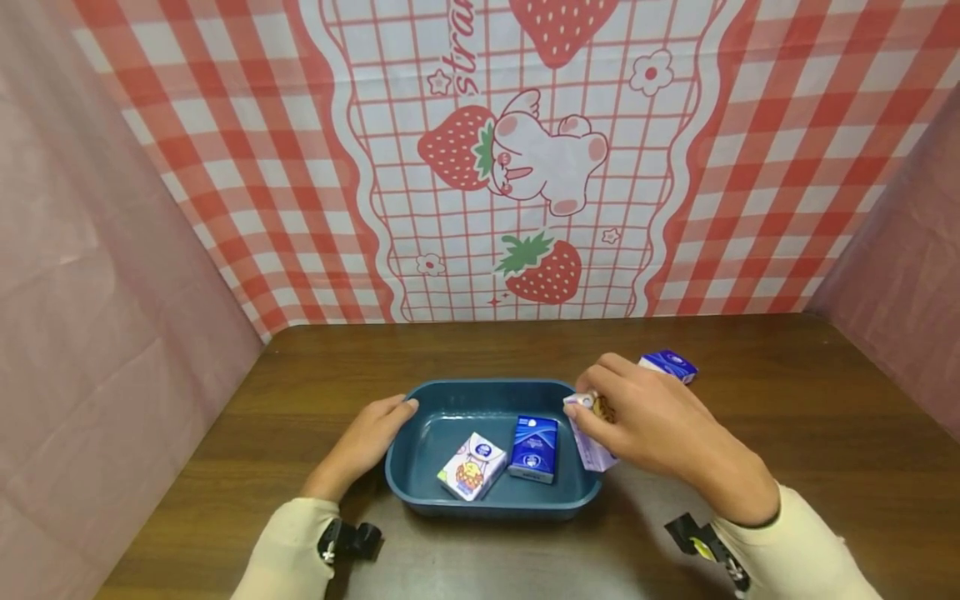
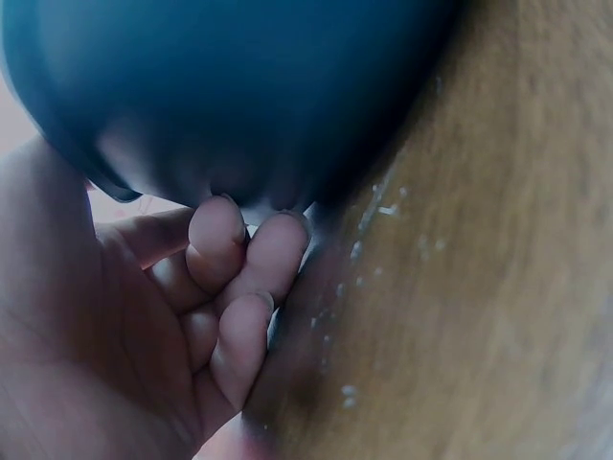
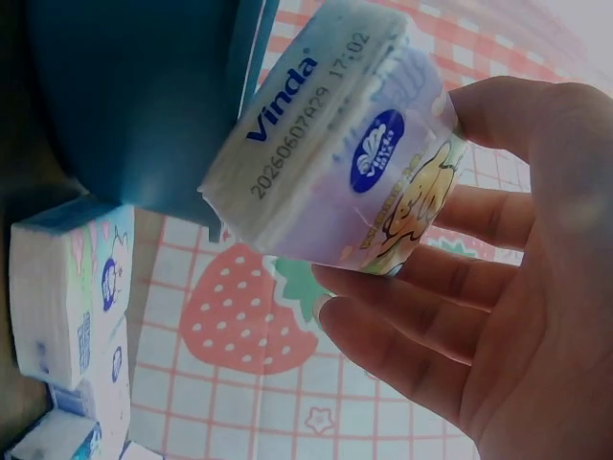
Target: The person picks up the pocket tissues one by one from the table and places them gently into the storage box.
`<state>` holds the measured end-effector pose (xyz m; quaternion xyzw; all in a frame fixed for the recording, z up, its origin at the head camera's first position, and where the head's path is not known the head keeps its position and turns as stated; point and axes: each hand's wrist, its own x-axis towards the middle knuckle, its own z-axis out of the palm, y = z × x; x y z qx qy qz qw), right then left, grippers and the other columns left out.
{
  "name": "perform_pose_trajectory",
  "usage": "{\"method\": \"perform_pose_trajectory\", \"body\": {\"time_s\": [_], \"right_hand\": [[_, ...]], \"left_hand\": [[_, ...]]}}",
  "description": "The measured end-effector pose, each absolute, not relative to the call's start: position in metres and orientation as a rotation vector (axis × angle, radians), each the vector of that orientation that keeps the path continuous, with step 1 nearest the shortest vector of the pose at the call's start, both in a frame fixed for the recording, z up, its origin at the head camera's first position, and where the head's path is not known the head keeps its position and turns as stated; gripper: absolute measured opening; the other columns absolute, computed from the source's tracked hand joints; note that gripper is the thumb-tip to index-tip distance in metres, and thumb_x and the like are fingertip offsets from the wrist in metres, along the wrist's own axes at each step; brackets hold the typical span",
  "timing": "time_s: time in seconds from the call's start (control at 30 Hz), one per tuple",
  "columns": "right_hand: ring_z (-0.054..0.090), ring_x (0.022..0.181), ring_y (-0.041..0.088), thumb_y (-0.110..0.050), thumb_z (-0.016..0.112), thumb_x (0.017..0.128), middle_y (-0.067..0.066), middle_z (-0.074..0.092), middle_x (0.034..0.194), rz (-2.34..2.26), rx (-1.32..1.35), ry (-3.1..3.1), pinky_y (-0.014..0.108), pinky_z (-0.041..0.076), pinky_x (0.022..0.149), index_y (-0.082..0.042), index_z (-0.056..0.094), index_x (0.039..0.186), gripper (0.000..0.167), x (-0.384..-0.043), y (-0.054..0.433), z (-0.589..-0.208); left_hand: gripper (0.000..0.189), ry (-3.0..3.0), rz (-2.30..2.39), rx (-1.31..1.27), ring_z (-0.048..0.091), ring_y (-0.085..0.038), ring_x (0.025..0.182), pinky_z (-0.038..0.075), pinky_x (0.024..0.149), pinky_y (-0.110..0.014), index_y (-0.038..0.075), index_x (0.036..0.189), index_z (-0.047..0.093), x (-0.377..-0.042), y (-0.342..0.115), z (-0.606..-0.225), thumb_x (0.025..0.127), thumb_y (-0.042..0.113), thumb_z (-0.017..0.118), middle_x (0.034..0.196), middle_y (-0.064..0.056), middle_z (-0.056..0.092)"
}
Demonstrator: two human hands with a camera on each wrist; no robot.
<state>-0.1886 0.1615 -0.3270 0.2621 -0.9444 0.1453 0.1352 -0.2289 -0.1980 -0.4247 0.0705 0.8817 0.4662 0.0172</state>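
Note:
My left hand [image 1: 372,433] grips the left end of a dark teal plastic basin [image 1: 480,505], thumb over the rim. In the left wrist view its fingers curl against the basin's outer wall [image 2: 259,86]. At the basin's right end my right hand [image 1: 645,417] holds a pale purple pack of tissues [image 1: 592,447] between thumb and fingers, overlapping the rim. Vinda lettering and a cartoon print show on this tissue pack [image 3: 335,144] in the right wrist view. Inside the basin lie a white cartoon tissue pack [image 1: 474,467] and a blue tissue pack [image 1: 534,448].
Another blue tissue pack [image 1: 670,365] lies on the brown wooden table [image 1: 322,358] beyond my right hand. The right wrist view shows several packs beside the basin, among them a white one [image 3: 72,287]. A strawberry-print cloth [image 1: 517,167] hangs behind the table.

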Motion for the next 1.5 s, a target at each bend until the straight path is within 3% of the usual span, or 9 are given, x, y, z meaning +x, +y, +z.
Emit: {"method": "perform_pose_trajectory", "body": {"time_s": [0.23, 0.6, 0.93, 1.5], "right_hand": [[0.056, 0.075, 0.009, -0.044, 0.07, 0.091, -0.002, 0.063, 0.101, 0.415, 0.755, -2.735, 0.027, 0.052, 0.063, -0.019, 0.071, 0.106, 0.029, -0.189, 0.155, -0.328], [0.053, 0.07, 0.005, -0.043, 0.068, 0.092, -0.004, 0.063, 0.1, 0.456, 0.805, -2.712, 0.023, 0.047, 0.06, -0.019, 0.07, 0.106, 0.029, -0.189, 0.143, -0.324], [0.052, 0.071, 0.004, -0.043, 0.067, 0.093, -0.004, 0.06, 0.101, 0.477, 0.885, -2.708, 0.023, 0.049, 0.061, -0.017, 0.068, 0.106, 0.028, -0.193, 0.132, -0.333], [0.051, 0.069, 0.002, -0.038, 0.071, 0.092, -0.005, 0.056, 0.103, 0.51, 1.03, -2.624, 0.021, 0.046, 0.058, -0.016, 0.069, 0.105, 0.025, -0.202, 0.109, -0.34]], "left_hand": [[0.037, 2.752, 1.439, 0.233, 0.061, -0.018, 0.099, 0.047, 0.095, -0.045, 0.007, 0.122, 0.069, -0.229, -0.198, -0.425, 0.106, 0.034, 0.048, 0.107, -0.004, 0.069], [0.036, 2.763, 1.426, 0.224, 0.06, -0.018, 0.094, 0.048, 0.091, -0.043, 0.007, 0.118, 0.069, -0.23, -0.199, -0.424, 0.106, 0.033, 0.048, 0.101, -0.004, 0.068], [0.042, 2.747, 1.425, 0.195, 0.061, -0.022, 0.107, 0.045, 0.101, -0.051, 0.005, 0.128, 0.065, -0.229, -0.198, -0.424, 0.106, 0.036, 0.047, 0.115, -0.006, 0.068], [0.039, 2.757, 1.435, 0.216, 0.061, -0.019, 0.103, 0.047, 0.098, -0.048, 0.007, 0.125, 0.067, -0.229, -0.199, -0.424, 0.105, 0.034, 0.048, 0.111, -0.005, 0.069]]}}
